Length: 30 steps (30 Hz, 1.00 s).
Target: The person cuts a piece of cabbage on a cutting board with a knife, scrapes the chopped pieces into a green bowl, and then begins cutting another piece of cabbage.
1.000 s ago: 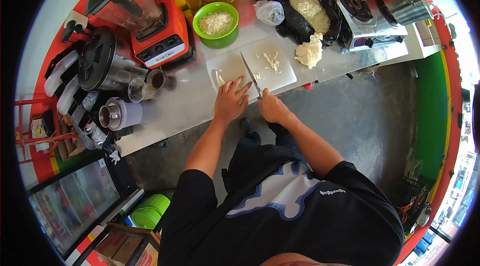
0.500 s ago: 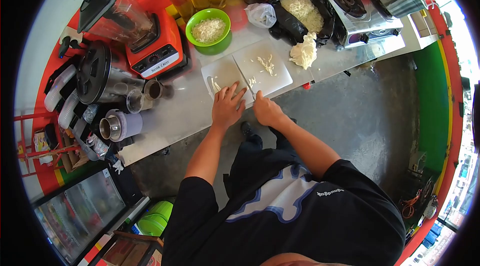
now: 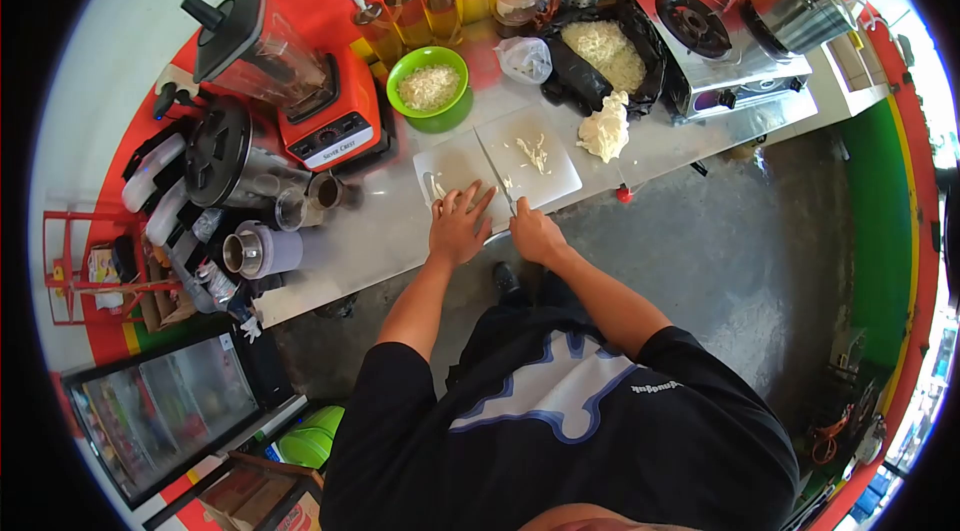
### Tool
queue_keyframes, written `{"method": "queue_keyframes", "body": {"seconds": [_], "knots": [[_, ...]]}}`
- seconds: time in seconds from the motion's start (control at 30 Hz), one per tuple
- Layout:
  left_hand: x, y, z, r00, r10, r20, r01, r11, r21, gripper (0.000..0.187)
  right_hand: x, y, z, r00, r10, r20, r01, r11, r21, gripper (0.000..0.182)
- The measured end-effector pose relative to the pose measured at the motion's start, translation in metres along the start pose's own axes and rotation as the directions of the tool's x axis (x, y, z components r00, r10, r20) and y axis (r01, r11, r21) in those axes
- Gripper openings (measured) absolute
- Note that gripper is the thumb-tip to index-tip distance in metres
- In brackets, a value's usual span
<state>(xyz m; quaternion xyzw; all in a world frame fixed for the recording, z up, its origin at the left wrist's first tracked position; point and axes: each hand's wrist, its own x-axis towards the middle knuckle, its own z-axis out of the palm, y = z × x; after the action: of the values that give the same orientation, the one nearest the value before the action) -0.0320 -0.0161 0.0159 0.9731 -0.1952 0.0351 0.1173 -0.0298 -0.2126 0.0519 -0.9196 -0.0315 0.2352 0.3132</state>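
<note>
My right hand [image 3: 538, 235] is wrapped round the handle of a knife [image 3: 492, 167], whose long blade points away across a white cutting board [image 3: 558, 186]. Beside the blade, my left hand [image 3: 460, 228] rests on the board's near left part with its fingers spread. A few pale strips [image 3: 437, 187] lie just past its fingertips; whether any are under the fingers is hidden. Right of the blade sits a small heap of pale shreds [image 3: 535, 153]. Behind the board stands a green bowl [image 3: 447, 118] holding similar pale shreds.
A cream-coloured lump [image 3: 604, 129] lies right of the board, before a black bag [image 3: 570, 71] of pale shreds. A red blender [image 3: 335, 116] and cups stand left. Pump bottles [image 3: 405, 16] line the wall; a stove [image 3: 735, 81] is at right.
The view has shifted a little, so the counter appears slightly lower and further right. My left fingers look slightly more spread; the knife stays in my right hand.
</note>
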Motion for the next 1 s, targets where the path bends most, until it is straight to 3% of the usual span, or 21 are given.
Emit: {"method": "queue_keyframes", "body": {"seconds": [0.13, 0.2, 0.27, 0.3, 0.4, 0.47, 0.63, 0.8, 1.0], "knots": [[-0.001, 0.005, 0.003, 0.997, -0.082, -0.01, 0.082, 0.996, 0.041, 0.068, -0.001, 0.004, -0.009, 0.998, -0.058, 0.037, 0.058, 0.998, -0.014, 0.03], [-0.005, 0.01, 0.001, 0.989, -0.147, -0.022, 0.147, 0.989, 0.009, 0.071, -0.001, 0.014, -0.012, 0.965, -0.242, 0.102, 0.251, 0.964, -0.087, 0.032], [-0.008, 0.018, -0.004, 0.952, -0.26, -0.158, 0.259, 0.965, -0.027, 0.076, 0.004, 0.031, -0.009, 0.973, -0.168, 0.155, 0.183, 0.979, -0.091, 0.032], [-0.007, 0.023, -0.009, 0.946, -0.279, -0.162, 0.278, 0.96, -0.029, 0.076, 0.006, 0.034, -0.015, 0.976, -0.099, 0.192, 0.121, 0.987, -0.11, 0.033], [-0.004, 0.028, -0.021, 0.909, -0.404, -0.106, 0.396, 0.914, -0.084, 0.066, 0.005, 0.045, -0.026, 0.979, -0.088, 0.185, 0.109, 0.988, -0.107, 0.033], [-0.003, 0.027, -0.018, 0.948, -0.313, -0.054, 0.309, 0.948, -0.075, 0.047, 0.014, 0.056, -0.031, 0.983, -0.085, 0.165, 0.101, 0.991, -0.087, 0.033], [-0.001, 0.037, -0.006, 0.958, -0.286, -0.034, 0.281, 0.952, -0.118, 0.038, 0.024, 0.079, -0.038, 0.996, -0.091, -0.002, 0.091, 0.996, -0.001, 0.036], [0.024, 0.042, 0.011, 0.941, -0.311, -0.132, 0.281, 0.938, -0.201, 0.038, 0.029, 0.091, -0.057, 0.987, -0.129, 0.096, 0.138, 0.986, -0.098, 0.037], [0.078, 0.056, 0.017, 0.971, -0.219, -0.099, 0.171, 0.918, -0.358, 0.029, 0.029, 0.106, -0.079, 0.966, -0.228, 0.122, 0.241, 0.964, -0.109, 0.044]]}}
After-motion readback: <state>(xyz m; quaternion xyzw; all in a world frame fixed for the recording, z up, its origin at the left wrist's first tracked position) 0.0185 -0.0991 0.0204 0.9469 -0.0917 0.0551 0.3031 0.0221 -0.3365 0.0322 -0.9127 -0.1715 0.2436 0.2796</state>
